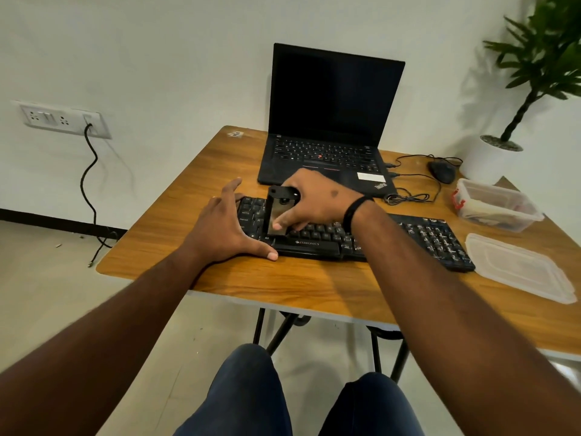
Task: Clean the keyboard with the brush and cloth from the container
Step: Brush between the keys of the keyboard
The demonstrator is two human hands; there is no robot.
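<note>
A person is sitting at a wooden table (pixel 239 278), seen from a head camera looking down past 2 bare forearms and dark trouser knees. A black keyboard (pixel 393 237) is lying across the middle of the table, its near edge facing the person. The right hand (pixel 314 199) is curling its fingers and thumb around a black brush (pixel 278 215), holding it upright with the lower end touching the keys at the left part of the keyboard. The left hand (pixel 226 228) is spreading wide with straight fingers, resting on the table at the keyboard's left end; its thumb is lying along the near edge and its fingers are reaching around the far corner, gripping nothing. Behind the keyboard an open black laptop (pixel 330 121) is showing a dark screen. At the right, a clear plastic container (pixel 500 206) is sitting uncovered with its contents too blurred to tell, and its clear lid (pixel 518 265) is lying flat nearer the person. A black mouse (pixel 442 171) with its cable is lying beside the laptop.
</note>
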